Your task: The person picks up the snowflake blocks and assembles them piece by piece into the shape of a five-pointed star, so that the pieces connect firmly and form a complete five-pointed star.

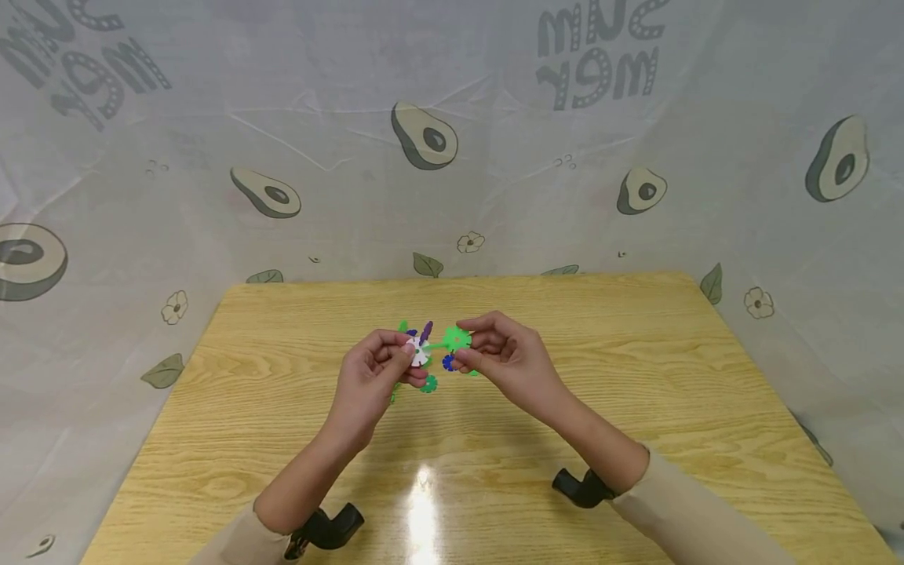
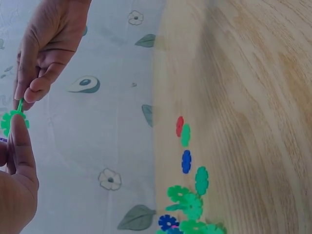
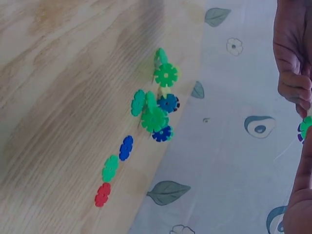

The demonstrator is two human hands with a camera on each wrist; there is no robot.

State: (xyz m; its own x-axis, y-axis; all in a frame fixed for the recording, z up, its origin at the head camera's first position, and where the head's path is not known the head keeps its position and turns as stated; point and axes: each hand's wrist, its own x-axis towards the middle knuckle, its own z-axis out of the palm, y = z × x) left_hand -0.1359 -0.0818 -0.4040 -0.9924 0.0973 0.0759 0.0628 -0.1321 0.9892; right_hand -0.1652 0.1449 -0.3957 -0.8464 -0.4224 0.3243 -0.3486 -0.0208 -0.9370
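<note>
Both hands are raised over the table, working on notched plastic snowflake discs. Thumb and fingers of my left hand (image 1: 370, 377) pinch a white disc (image 1: 419, 355), with a purple disc (image 1: 427, 333) standing edge-on beside it. Facing it, my right hand (image 1: 523, 362) pinches a bright green disc (image 1: 457, 339) between thumb and index finger. A thin green piece (image 1: 438, 346) spans from the white disc to the green one. In the left wrist view, a green disc (image 2: 7, 124) shows between the two hands; fingers hide part of the joined discs.
On the wooden table (image 1: 282, 455) behind the hands lie loose discs: a red one (image 3: 102, 195), a blue one (image 3: 126, 148) and a teal one (image 3: 138, 102). Several green and blue discs form a cluster (image 3: 154, 119). A cloth with printed avocados (image 1: 424, 220) hangs behind the table.
</note>
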